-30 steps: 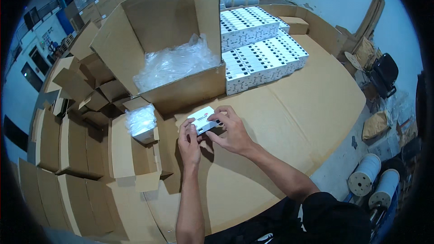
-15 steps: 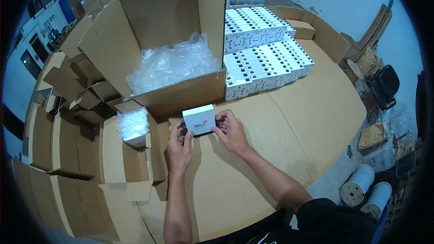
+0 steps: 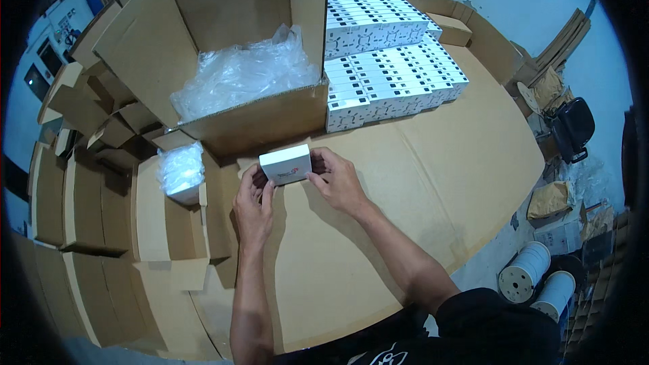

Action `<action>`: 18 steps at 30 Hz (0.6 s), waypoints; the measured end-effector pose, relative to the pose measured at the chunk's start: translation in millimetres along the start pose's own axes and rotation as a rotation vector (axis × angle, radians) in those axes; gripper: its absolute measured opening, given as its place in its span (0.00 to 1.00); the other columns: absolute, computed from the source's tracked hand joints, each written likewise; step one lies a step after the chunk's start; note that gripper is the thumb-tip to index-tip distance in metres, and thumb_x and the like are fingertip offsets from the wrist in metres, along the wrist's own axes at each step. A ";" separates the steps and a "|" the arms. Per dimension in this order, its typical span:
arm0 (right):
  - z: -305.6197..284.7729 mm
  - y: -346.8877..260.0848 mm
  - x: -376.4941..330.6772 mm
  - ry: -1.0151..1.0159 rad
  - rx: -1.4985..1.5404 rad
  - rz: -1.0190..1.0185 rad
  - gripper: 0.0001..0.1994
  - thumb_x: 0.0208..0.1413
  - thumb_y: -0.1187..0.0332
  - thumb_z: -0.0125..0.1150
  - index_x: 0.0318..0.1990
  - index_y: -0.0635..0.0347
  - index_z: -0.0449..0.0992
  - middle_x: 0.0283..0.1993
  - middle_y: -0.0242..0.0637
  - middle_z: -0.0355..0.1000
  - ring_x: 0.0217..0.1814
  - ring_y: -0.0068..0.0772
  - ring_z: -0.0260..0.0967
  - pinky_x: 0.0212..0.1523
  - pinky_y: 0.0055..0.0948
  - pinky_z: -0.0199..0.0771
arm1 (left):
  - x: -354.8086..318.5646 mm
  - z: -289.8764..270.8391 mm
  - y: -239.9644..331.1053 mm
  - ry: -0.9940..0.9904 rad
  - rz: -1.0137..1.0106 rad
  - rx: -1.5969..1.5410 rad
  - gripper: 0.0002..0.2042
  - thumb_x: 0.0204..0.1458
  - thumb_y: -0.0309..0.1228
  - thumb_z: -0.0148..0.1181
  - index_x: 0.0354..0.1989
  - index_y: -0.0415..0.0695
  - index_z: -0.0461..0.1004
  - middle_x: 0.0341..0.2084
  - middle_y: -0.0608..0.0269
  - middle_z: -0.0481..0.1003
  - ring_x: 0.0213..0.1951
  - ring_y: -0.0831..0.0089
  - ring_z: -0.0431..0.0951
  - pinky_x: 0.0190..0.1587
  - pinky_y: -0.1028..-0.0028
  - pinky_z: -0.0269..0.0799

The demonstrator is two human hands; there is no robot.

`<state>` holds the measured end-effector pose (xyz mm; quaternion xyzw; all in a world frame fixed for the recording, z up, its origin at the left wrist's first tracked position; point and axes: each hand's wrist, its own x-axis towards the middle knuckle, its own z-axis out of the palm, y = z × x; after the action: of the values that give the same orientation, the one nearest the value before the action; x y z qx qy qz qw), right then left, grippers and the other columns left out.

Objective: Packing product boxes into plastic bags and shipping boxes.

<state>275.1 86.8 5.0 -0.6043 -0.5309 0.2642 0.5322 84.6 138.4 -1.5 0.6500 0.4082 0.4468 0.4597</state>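
A cardboard-covered table (image 3: pixel 433 182) fills the view. Above it, the left hand (image 3: pixel 251 204) and right hand (image 3: pixel 337 179) clasp one small white box (image 3: pixel 286 164) between their fingers. One big carton (image 3: pixel 223 47) of plastic wrap (image 3: pixel 243 74) stands behind, two spools (image 3: pixel 537 280) lie at right.

Single head-worn fisheye, looking steeply down from close above the cardboard-covered surface (image 3: pixel 419 182), forearms entering from the lower edge.

small white box (image 3: pixel 286 163) turned flat side up, lifted nearer the big carton (image 3: pixel 257 122)
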 end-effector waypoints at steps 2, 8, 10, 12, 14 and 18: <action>-1.8 3.7 -1.1 -0.001 -0.026 -0.021 0.16 0.54 0.81 0.63 0.50 0.69 0.72 0.44 0.51 0.78 0.47 0.44 0.80 0.49 0.37 0.79 | 0.4 0.7 -5.3 -0.001 0.017 0.021 0.18 0.62 0.19 0.56 0.60 0.35 0.67 0.48 0.51 0.78 0.52 0.67 0.80 0.55 0.69 0.76; -6.5 4.7 -1.7 -0.013 -0.026 -0.068 0.16 0.52 0.82 0.63 0.49 0.67 0.72 0.45 0.52 0.78 0.47 0.47 0.79 0.49 0.39 0.79 | 2.1 1.2 -2.7 -0.030 0.053 0.030 0.18 0.61 0.18 0.56 0.60 0.35 0.68 0.49 0.51 0.78 0.52 0.67 0.80 0.55 0.69 0.78; -9.1 6.3 -0.5 -0.086 -0.041 -0.040 0.17 0.56 0.82 0.62 0.53 0.69 0.71 0.47 0.49 0.79 0.52 0.38 0.79 0.54 0.35 0.79 | -1.5 0.9 3.9 -0.029 0.056 0.015 0.17 0.61 0.18 0.56 0.59 0.35 0.68 0.49 0.51 0.78 0.52 0.67 0.80 0.54 0.69 0.78; -9.5 7.3 -2.4 -0.088 -0.067 -0.057 0.18 0.55 0.82 0.63 0.53 0.69 0.71 0.48 0.48 0.79 0.52 0.38 0.79 0.54 0.35 0.79 | -2.8 -0.5 11.0 -0.051 0.043 0.107 0.16 0.60 0.17 0.56 0.57 0.35 0.69 0.49 0.51 0.78 0.51 0.67 0.80 0.53 0.70 0.78; -9.3 7.7 -2.1 -0.097 -0.091 -0.086 0.18 0.55 0.81 0.63 0.54 0.69 0.71 0.48 0.48 0.78 0.52 0.38 0.79 0.54 0.35 0.79 | -2.3 -0.8 8.5 -0.064 0.041 0.072 0.17 0.60 0.18 0.57 0.58 0.36 0.68 0.49 0.51 0.77 0.51 0.67 0.80 0.53 0.70 0.78; -10.0 5.2 -4.8 -0.085 -0.019 -0.141 0.22 0.50 0.83 0.59 0.56 0.67 0.68 0.50 0.52 0.76 0.54 0.48 0.77 0.55 0.40 0.77 | -2.6 -2.8 2.9 -0.059 0.080 0.082 0.22 0.59 0.24 0.62 0.61 0.37 0.64 0.52 0.50 0.75 0.52 0.67 0.78 0.56 0.68 0.75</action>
<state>284.4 79.3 2.0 -0.5585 -0.5971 0.2463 0.5205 81.6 135.9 1.3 0.6970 0.3862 0.4283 0.4261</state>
